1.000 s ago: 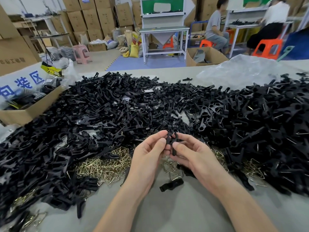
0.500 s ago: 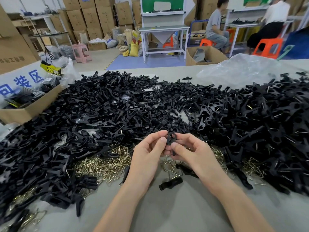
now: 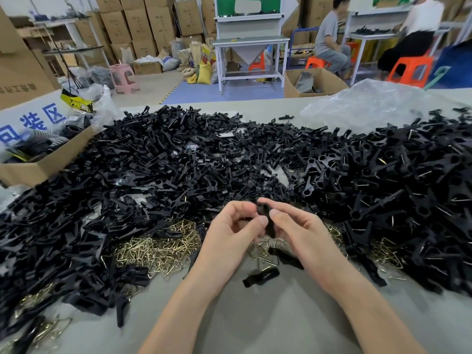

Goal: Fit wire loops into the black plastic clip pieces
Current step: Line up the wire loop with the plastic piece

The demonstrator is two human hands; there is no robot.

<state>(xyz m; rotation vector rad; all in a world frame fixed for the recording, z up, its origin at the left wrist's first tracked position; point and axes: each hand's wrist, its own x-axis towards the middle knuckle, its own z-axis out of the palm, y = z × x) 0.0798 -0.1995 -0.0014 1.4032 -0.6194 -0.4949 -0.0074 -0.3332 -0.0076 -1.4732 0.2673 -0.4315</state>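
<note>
A black plastic clip piece [image 3: 265, 218] is held upright between both hands over the table's middle. My right hand [image 3: 304, 233] pinches it with thumb and forefinger. My left hand [image 3: 229, 233] grips its left side with curled fingers and thumb. Whether a wire loop sits in it is blurred and hidden by the fingers. Brass wire loops [image 3: 158, 249] lie in a heap just left of the hands, and more wire loops [image 3: 383, 251] lie at the right. A loose clip piece [image 3: 260, 277] lies on the table below the hands.
A wide heap of black clip pieces [image 3: 178, 169] covers the table from left to right behind the hands. A cardboard box [image 3: 38, 169] stands at the far left, a clear plastic bag [image 3: 370, 106] at the back right. Bare grey table [image 3: 255, 323] lies near me.
The clip piece has been turned in my fingers and now stands more upright. Both hands stay at the same place, with the left thumb shifted down along the piece.
</note>
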